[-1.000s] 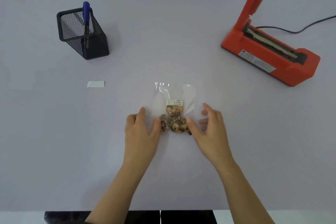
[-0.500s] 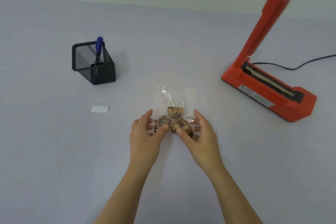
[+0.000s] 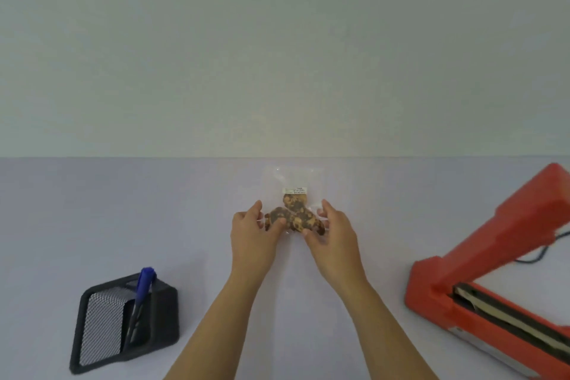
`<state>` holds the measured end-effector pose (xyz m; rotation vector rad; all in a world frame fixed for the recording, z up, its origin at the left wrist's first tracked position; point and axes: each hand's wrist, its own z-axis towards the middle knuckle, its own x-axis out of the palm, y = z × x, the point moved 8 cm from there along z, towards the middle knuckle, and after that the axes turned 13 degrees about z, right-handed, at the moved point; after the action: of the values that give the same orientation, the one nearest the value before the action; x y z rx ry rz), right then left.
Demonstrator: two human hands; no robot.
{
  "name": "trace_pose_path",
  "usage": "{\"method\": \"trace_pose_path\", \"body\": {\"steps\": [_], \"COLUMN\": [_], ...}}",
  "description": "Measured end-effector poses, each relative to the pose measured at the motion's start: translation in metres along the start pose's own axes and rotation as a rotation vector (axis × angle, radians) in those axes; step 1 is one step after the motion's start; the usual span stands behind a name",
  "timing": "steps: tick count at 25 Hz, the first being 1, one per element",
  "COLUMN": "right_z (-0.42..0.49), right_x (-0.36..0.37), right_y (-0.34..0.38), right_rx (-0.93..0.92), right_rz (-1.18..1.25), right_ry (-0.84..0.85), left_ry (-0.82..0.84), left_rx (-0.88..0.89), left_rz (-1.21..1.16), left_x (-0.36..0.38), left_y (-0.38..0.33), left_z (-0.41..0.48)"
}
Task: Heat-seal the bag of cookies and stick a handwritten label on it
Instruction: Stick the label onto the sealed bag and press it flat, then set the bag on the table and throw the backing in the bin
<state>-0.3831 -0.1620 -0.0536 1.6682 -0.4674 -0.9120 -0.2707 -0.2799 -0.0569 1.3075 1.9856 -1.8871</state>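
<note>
Left hand (image 3: 251,233) and right hand (image 3: 336,233) pinch the bag (image 3: 296,179) with curled fingers (image 3: 324,206); label (image 3: 295,190) text illegible.

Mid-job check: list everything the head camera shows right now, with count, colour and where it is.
bag: one, clear plastic, centre, held between both hands
cookies: a few, brown and tan, low inside the bag
small label: one, white, print too small to read, on the bag above the cookies
pen holder: one, black mesh, near left on the table
pen: one, blue, standing in the pen holder
heat sealer: one, red-orange, right on the table, arm raised
cable: one, dark, behind the heat sealer
table: one, pale lilac, lower half
wall: one, pale grey-green, upper half
left hand: one, pinches the bag's left side
right hand: one, pinches the bag's right side
</note>
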Motion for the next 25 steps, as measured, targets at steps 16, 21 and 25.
{"method": "trace_pose_path", "body": {"steps": [16,21,25], "right_z": [-0.010,-0.075,-0.083], "right_x": [0.008,0.069,0.078], "right_y": [0.018,-0.008,-0.018], "right_rx": [-0.155,-0.219,-0.223], "right_rz": [-0.283,-0.546,-0.694], "right_ry": [-0.018,0.220,0.168], "left_ry": [-0.064,-0.527,-0.238], "left_rx": [0.143,0.032,-0.366], "left_rz": [0.242,0.579,0.537], "left_x": [-0.030,-0.145,-0.161], "left_y": [-0.032,0.000,0.074], "left_z": [-0.044,-0.136,-0.127]}}
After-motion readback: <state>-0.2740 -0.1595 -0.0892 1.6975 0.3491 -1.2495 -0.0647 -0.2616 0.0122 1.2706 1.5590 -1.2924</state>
